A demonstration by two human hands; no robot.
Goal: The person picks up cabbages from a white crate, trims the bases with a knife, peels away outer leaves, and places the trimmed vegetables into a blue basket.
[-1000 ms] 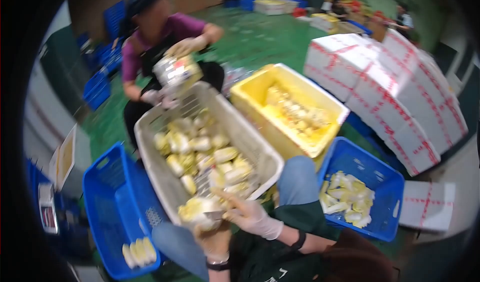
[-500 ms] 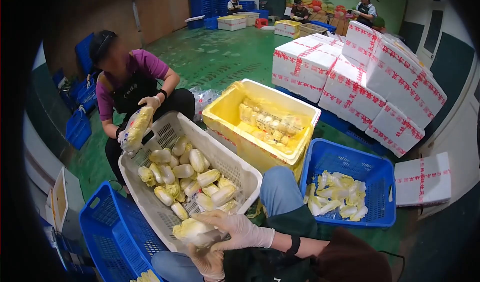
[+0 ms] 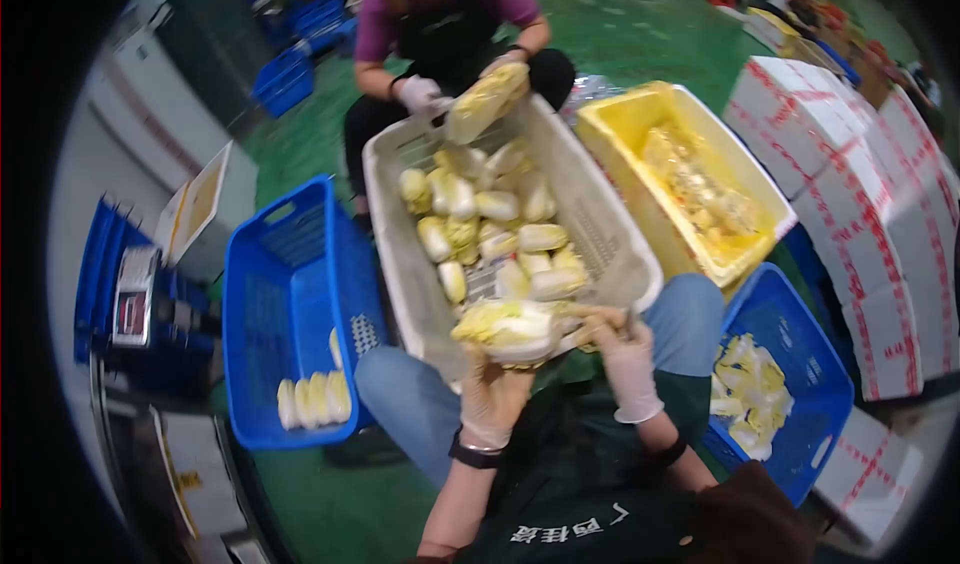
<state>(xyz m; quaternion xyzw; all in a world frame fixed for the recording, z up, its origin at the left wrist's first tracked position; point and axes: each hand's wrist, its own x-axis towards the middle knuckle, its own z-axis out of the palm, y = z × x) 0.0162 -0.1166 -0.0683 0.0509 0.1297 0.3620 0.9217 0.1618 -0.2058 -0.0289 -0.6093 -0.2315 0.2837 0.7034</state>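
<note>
My gloved left hand (image 3: 492, 399) is closed around the underside of a small napa cabbage (image 3: 508, 328), pale yellow leaves to the left and white base to the right. My gloved right hand (image 3: 622, 359) is beside the base, fingers pinched together; what is between them is blurred and I cannot make it out. Both hands are over the near edge of a grey-white crate (image 3: 610, 204) with several napa cabbages (image 3: 497, 204) in it. Across the crate, a co-worker's gloved hands hold a plastic-wrapped pack of napa cabbage (image 3: 488, 102).
On the left stands a blue crate (image 3: 258, 294) with a short row of cabbages (image 3: 313, 400). To the right are a yellow-lined foam box (image 3: 690, 114) with wrapped packs and a blue crate (image 3: 815, 364) of loose leaves (image 3: 750, 394). White taped boxes (image 3: 830, 184) are stacked beyond.
The view has swung left and downward. My right hand has shifted from the cabbage's top to its base end, while my left still supports it below. The co-worker's pack is now over the crate.
</note>
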